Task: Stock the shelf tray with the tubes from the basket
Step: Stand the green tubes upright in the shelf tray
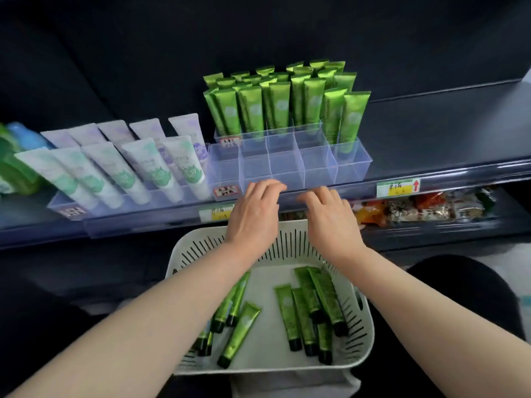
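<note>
A clear divided shelf tray [353,168] stands on the dark shelf, its back rows filled with upright green tubes [280,106]. Most front compartments hold nothing; the rightmost one holds a green tube. Below, a white slotted basket [365,334] holds several loose green tubes [240,331] lying flat. My left hand [254,214] and my right hand [330,218] hover above the basket's far rim, at the shelf's front edge just below the tray. Both hands have loosely curled, spread fingers and hold nothing.
Left of the tray, white tubes with green and purple prints [126,165] lean in another clear tray. Price labels [398,187] sit on the shelf's front rail. Packaged snacks [416,209] lie on the lower shelf at right. Green and blue items [17,156] sit at far left.
</note>
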Action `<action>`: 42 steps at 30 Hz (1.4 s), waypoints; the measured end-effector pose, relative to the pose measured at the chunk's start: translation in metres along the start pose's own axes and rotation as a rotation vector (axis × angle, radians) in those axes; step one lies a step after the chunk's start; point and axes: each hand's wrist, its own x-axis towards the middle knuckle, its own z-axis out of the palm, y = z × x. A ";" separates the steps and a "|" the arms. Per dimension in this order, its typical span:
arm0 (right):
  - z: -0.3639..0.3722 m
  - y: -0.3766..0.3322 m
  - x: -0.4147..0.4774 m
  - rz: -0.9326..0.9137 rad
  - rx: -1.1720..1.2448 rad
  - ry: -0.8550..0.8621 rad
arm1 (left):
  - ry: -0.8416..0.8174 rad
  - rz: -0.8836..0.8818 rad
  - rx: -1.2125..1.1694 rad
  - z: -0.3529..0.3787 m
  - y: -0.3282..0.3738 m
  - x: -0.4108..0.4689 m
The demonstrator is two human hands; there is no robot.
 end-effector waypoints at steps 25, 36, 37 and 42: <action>0.172 -0.035 -0.082 0.026 -0.132 -1.136 | -0.457 -0.475 -0.092 0.099 -0.078 -0.156; 0.158 -0.029 -0.063 0.271 0.148 -1.093 | -0.646 -0.418 -0.068 0.105 -0.084 -0.146; 0.152 -0.028 -0.062 0.283 0.171 -1.091 | -0.721 -0.357 -0.030 0.106 -0.083 -0.143; 0.120 -0.026 -0.061 0.238 0.264 -1.020 | -0.988 -0.141 0.227 0.117 -0.078 -0.140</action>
